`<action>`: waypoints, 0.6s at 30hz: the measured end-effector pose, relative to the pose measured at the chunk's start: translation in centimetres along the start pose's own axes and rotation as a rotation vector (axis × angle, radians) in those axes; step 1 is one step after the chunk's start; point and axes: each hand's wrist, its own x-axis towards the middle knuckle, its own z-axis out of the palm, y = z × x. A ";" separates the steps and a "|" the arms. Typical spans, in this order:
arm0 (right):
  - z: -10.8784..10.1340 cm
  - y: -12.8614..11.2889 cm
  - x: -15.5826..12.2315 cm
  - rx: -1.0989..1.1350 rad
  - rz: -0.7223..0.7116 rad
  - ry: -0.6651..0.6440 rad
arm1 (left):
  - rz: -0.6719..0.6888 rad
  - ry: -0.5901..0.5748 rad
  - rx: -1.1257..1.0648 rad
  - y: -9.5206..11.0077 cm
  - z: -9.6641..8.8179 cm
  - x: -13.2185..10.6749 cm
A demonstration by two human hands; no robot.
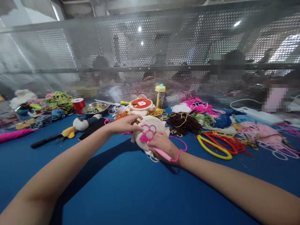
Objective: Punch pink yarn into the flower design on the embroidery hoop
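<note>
A round embroidery hoop (157, 123) with cream cloth is tilted up at the middle of the blue table. Pink yarn loops form part of a flower pattern (146, 134) on the cloth, beside a grey outlined ring. My left hand (127, 124) grips the hoop's upper left rim, near its clamp. In my right hand (162, 145) is a pink punch needle (163, 154), its tip against the cloth by the pink loops. Pink yarn (184, 144) trails from the handle's end and curls over my wrist.
Behind the hoop lies another hoop with a red design (140, 104), near a yellow-lidded bottle (160, 96). Yarn heaps (184, 122) and yellow and red rings (214, 147) lie right. Scissors-like black-handled tool (45, 140), red ribbon spool (78, 105) and metal bowl (96, 107) are left. A perforated metal screen (131, 53) stands behind.
</note>
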 end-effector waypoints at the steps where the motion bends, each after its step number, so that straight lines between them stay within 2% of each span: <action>1: -0.1 -0.1 0.0 0.002 -0.009 0.002 | 0.007 0.084 -0.075 -0.6 0.7 -0.3; 3: -0.3 -0.4 0.0 0.032 -0.024 0.023 | -0.006 0.206 -0.189 -2.0 2.3 -0.8; 5: -0.5 -0.5 -0.1 0.103 -0.053 0.070 | 0.003 0.330 -0.210 -3.3 3.8 -1.3; 6: -0.6 -0.5 -0.1 0.143 -0.072 0.094 | -0.007 0.354 -0.228 -3.8 4.4 -1.5; 10: -0.6 -0.2 -0.2 0.246 -0.099 0.165 | 0.041 0.292 -0.257 -5.0 5.3 -1.7; 18: -1.3 -0.8 -0.2 0.346 0.093 0.156 | 0.012 0.218 -0.279 -6.1 5.4 -1.2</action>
